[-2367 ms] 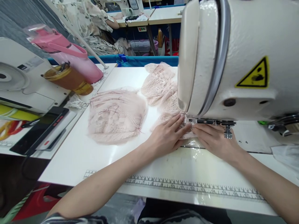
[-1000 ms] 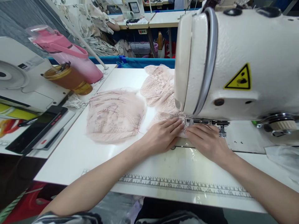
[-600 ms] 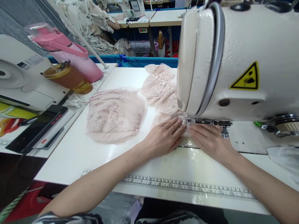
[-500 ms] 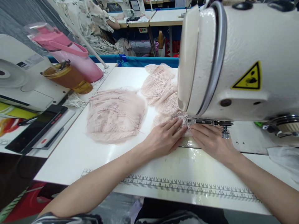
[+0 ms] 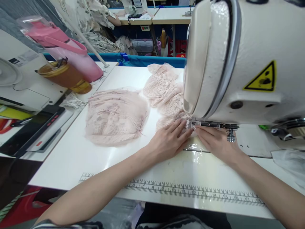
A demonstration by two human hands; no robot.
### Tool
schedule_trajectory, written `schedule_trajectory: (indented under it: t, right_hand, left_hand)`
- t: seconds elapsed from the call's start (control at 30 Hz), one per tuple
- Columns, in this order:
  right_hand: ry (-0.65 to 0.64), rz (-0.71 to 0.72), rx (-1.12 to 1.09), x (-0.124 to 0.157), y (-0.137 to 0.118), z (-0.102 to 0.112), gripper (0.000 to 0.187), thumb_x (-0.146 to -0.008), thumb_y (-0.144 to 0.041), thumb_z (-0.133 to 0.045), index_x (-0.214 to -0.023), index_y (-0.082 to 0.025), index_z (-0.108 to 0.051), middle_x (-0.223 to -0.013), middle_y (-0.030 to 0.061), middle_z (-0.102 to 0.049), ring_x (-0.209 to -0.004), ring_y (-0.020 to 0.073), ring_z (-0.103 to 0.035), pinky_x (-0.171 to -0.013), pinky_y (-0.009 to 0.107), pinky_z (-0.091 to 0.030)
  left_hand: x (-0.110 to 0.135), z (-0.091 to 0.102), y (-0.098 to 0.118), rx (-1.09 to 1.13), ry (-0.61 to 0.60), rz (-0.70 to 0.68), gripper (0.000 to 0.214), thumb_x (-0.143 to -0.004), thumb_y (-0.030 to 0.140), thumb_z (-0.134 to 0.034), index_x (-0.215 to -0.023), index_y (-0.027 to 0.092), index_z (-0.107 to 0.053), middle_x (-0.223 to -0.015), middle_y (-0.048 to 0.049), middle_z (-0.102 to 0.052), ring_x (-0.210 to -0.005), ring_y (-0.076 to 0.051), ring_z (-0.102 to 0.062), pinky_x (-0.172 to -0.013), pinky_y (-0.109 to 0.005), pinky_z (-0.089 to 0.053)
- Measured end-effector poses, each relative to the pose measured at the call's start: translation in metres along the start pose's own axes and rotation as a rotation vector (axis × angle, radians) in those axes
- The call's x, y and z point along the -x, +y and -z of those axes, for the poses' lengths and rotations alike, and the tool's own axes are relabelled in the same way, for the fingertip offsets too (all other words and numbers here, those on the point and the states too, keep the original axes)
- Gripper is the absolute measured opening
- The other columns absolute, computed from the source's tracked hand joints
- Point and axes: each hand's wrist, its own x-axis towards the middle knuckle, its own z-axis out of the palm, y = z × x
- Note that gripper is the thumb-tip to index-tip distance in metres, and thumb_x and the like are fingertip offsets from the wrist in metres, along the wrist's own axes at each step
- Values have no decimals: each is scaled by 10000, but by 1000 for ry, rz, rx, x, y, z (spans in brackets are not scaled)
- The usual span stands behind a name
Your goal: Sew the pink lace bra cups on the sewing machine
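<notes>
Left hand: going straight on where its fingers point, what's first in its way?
Probably the sewing machine's presser foot assembly, just past the fingertips; depth there is hard to judge.

Room between forearms (image 5: 105, 183) over tabletop (image 5: 176, 170) — sewing machine head (image 5: 214, 70) blocks way above right fingers (image 5: 205, 135)

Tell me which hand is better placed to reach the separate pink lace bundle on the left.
Probably the left hand: it is nearer the lace bundle. The right hand is farther off, beyond the left, partly hidden by the sewing machine.
</notes>
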Motion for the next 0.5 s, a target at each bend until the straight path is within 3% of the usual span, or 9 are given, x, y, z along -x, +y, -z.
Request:
schedule_trajectory:
  t: [0.23, 0.37, 0.5]
  right_hand:
    - [128, -103, 23, -4, -7, -7, 139, -902, -243, -533, -941, -252, -666, -851, -6, -712, -718, 136, -599, -659, 290, -420]
    - [109, -113, -7, -4, -5, -9, 145, -897, -252, -536, -939, -267, -674, -875, -7, -711, -774, 149, -603, -720, 300, -420]
    - [58, -63, -21, 0, 1, -7, 220, -898, -224, -504, -1038, -283, -664, -963, 16, -705, -814, 173, -616, -727, 324, -442]
  left_hand:
    - [-1, 0, -2, 14, -27, 5, 421, -992, 347, -383, -1308, 106, -523, -1293, -181, -562, -1196, -292, -556, -967, -427, -500]
    - [-2, -2, -2, 10, 19, -8, 401, -983, 337, -414, -1277, 98, -546, -1304, -161, -560, -1220, -276, -538, -1007, -412, -476]
    - [-1, -3, -3, 17, 93, -120, 291, -973, 190, -422, -1192, 98, -590, -1273, -95, -597, -1186, -205, -570, -1027, -356, -471]
